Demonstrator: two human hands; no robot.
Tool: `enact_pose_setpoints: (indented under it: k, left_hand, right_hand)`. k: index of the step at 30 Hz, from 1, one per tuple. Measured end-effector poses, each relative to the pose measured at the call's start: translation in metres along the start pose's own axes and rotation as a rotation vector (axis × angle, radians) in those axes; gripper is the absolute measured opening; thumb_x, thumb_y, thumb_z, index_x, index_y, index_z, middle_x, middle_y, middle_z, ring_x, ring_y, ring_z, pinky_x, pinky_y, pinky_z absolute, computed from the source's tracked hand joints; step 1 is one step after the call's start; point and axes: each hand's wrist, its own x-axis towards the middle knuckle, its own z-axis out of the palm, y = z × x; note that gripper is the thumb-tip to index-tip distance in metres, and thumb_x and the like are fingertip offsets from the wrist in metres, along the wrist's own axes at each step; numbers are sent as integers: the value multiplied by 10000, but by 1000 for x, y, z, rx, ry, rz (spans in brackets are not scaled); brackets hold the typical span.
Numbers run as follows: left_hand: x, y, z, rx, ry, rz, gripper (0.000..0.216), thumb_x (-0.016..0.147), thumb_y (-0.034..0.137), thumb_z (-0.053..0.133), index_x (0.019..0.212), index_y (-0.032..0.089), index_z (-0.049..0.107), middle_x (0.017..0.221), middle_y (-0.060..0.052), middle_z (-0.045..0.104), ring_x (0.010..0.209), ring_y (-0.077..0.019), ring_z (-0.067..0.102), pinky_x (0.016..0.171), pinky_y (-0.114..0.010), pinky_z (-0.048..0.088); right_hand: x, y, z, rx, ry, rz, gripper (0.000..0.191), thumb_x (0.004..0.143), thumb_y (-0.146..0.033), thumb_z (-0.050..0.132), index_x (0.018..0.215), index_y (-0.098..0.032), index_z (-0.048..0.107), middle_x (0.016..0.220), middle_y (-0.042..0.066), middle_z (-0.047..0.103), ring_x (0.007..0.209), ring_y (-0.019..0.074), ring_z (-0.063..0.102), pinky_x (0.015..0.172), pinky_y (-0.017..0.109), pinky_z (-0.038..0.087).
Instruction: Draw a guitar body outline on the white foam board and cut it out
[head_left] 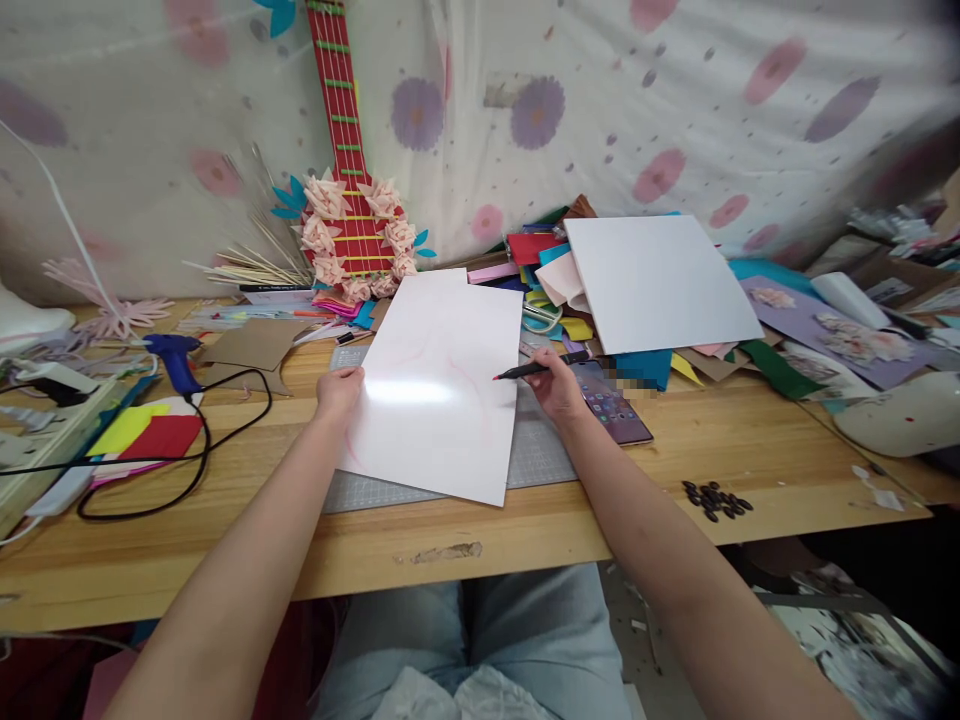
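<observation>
A white sheet (pixel 435 430) with faint pink curved lines and a bright glare spot is in front of me, over a grey cutting mat (pixel 544 450). My left hand (pixel 340 395) is closed on its left edge, fingers pinched there. In my right hand (pixel 555 385) is a black marker (pixel 529 370) with a reddish tip. That tip points left over the sheet's right side; whether it touches the surface I cannot tell. A smartphone (pixel 611 402) with its screen lit lies just right of my right hand.
A red paper guitar (pixel 360 235) with pink flowers leans on the curtain behind. A white board (pixel 660 280) rests on coloured scraps at back right. On the left are a blue glue gun (pixel 174 362), a black cable (pixel 206 450) and a power strip (pixel 52 430). Dark seeds (pixel 716 499) lie front right.
</observation>
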Motion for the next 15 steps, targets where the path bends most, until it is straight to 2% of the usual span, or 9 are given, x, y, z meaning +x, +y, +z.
enact_pose_setpoints:
  k: [5,10,13,15]
  left_hand:
    - [-27,11,0,-111,-65,36,103,621,198,644,706,147,672,710,-25,651,689,-147,590,701,-277,466]
    - [-43,32,-6,-253,-14,153,119,655,181,630,752,145,689,764,-23,669,757,-148,610,761,-286,480]
    - [-44,41,-14,-433,21,211,138,654,165,632,777,148,691,804,-22,676,812,-148,617,797,-286,486]
    - [-42,42,-19,-511,39,235,139,651,164,638,779,152,691,821,-22,679,844,-152,619,817,-286,486]
  right_hand:
    - [6,-16,-22,278,123,-35,184,655,-363,588,598,-237,467,430,-56,339,469,115,410,599,313,481]
    - [6,-33,-38,435,81,-136,166,661,-356,594,596,-239,494,422,-57,357,489,113,443,593,297,490]
    - [7,-39,-43,432,68,-172,199,693,-405,590,613,-242,509,486,-46,470,541,108,502,605,272,498]
    - [6,-39,-42,399,98,-169,199,715,-454,583,693,-258,551,611,-38,587,610,108,558,629,268,506]
